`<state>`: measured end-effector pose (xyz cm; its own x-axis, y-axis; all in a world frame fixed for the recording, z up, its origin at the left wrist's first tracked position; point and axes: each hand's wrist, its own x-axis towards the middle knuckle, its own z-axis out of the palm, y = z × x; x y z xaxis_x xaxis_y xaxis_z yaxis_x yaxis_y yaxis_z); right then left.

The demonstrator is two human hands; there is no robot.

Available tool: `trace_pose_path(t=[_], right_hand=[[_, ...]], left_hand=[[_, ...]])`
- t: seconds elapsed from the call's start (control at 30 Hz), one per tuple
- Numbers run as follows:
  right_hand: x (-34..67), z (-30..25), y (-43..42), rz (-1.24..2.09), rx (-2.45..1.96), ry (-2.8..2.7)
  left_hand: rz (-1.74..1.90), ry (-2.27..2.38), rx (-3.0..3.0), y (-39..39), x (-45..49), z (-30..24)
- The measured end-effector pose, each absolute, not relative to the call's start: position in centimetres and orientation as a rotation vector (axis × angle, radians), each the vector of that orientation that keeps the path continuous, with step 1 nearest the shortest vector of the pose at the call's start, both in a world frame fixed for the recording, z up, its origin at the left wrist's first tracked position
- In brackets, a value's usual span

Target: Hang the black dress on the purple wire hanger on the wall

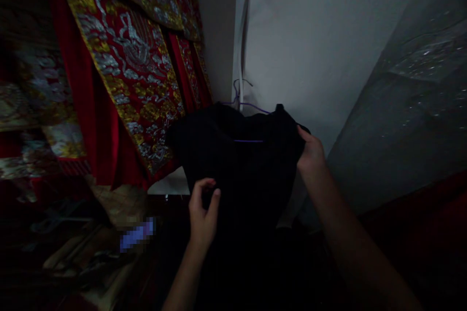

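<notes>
A black garment (241, 170) hangs in front of me on a thin purple wire hanger (255, 106); its lower part fades into the dark. At its right shoulder, my right hand (311, 153) is closed on the cloth, thumb in front and fingers mostly hidden. My left hand (204, 211) is in front of the garment's left side, fingers bent and thumb apart, with nothing between them. Whether it touches the cloth I cannot tell. The hanger's hook is near a white cord (241, 58) running down the wall.
Red cloth hangings (140, 53) with gold and silver embroidery hang close on the left. A pale wall (302, 34) stands behind, with shiny clear plastic sheeting (419, 68) at right. Dim clutter and a blurred-out blue item (137, 234) lie at lower left.
</notes>
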<state>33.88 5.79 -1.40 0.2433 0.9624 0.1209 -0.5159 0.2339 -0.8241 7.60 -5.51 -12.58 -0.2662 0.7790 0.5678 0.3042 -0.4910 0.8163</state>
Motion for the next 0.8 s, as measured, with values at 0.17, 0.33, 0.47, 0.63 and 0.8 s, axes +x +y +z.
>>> trace_pose_path(t=[0.17, 0.33, 0.47, 0.63, 0.8], right_hand=[[33.9, -6.9, 2.8, 1.225, -0.842, -0.596], [33.8, -6.5, 2.4, 1.179, -0.91, -0.512], [34.7, -5.0, 2.6, 1.139, -0.919, -0.599], [34.3, -10.0, -1.1, 0.799, -0.876, -0.56], [30.8, -18.0, -5.5, 0.533, -0.993, -0.495]], left_hand=[[1.887, 1.449, 1.29, -2.6, 13.4, -14.6], [1.881, 1.433, 1.217, 2.5, 12.4, -14.1], [1.704, 1.452, 1.17, 3.8, 9.2, -15.7], [1.596, 1.259, 1.22, 0.1, 9.7, -19.2], [1.584, 1.062, 1.223, -2.5, 11.0, -18.9]])
